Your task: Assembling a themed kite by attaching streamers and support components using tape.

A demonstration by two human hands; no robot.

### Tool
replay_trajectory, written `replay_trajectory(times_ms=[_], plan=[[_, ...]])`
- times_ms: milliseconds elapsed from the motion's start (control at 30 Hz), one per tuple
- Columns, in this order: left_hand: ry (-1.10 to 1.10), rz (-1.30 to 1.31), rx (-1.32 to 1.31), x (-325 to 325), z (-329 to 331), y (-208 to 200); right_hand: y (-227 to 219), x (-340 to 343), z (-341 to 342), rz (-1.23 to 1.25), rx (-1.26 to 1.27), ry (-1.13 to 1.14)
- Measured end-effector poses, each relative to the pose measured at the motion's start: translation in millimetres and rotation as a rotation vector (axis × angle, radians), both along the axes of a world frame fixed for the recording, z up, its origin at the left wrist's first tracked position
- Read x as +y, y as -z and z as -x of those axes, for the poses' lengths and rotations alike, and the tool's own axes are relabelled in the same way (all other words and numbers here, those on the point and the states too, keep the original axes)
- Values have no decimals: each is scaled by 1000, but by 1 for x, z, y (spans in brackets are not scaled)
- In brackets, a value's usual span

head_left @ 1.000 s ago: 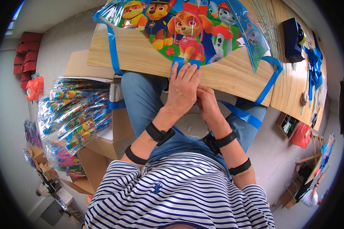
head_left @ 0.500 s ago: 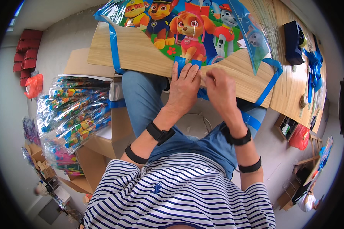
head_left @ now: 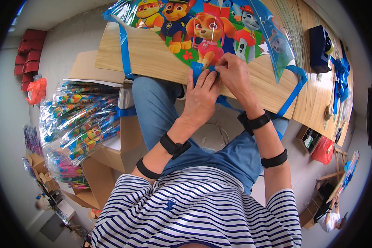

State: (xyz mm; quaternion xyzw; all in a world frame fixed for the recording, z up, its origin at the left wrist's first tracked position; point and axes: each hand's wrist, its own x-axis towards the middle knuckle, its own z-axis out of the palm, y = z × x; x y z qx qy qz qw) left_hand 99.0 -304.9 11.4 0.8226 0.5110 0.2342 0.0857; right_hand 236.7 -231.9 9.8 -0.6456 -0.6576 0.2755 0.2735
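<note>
A plastic sheet point(head_left: 175, 39) printed with cartoon dogs lies over the far edge of the wooden table, its lower tip toward me. At that tip is a blue strip point(head_left: 196, 70). My left hand point(head_left: 200, 93) rests on it with fingers stretched out flat, pressing it at the table edge. Just to the right, my right hand point(head_left: 235, 74) has thumb and fingers pinched together on the strip's right end; the fingers partly hide it. Blue ribbon point(head_left: 124, 47) hangs from the sheet's left corner, and another ribbon point(head_left: 292, 93) loops down from the right corner.
A navy tape dispenser point(head_left: 319, 49) and a bunch of blue ribbon point(head_left: 341, 70) sit on the table point(head_left: 153, 58) at right, near thin rods point(head_left: 291, 25). At left, a cardboard box point(head_left: 101, 175) bears shiny packed printed sheets point(head_left: 84, 128). A person point(head_left: 330, 219) is at far right.
My right hand has moved up and slightly left, from beside the left hand onto the blue strip's right end. The left hand stays nearly in place.
</note>
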Motion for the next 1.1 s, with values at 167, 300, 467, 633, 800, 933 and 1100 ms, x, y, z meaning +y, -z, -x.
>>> replay_trajectory(times_ms=[167,300,467,633,800,933,1100], plan=[[-8,19,22,0,-2,-1,2,-1,-2,-29,-28,7],[1,21,9,-1,-2,-1,1,-2,1,-31,-50,23],[-12,8,33,-4,-2,0,-1,0,2,10,-104,25],[-31,45,10,-8,-3,-5,-2,1,3,31,-115,33],[-37,40,49,-10,-3,-8,4,1,3,-11,-120,36],[-43,38,86,-10,-3,-8,5,1,6,-37,-130,50],[-29,40,99,-5,-11,-11,4,4,2,-56,-156,98]])
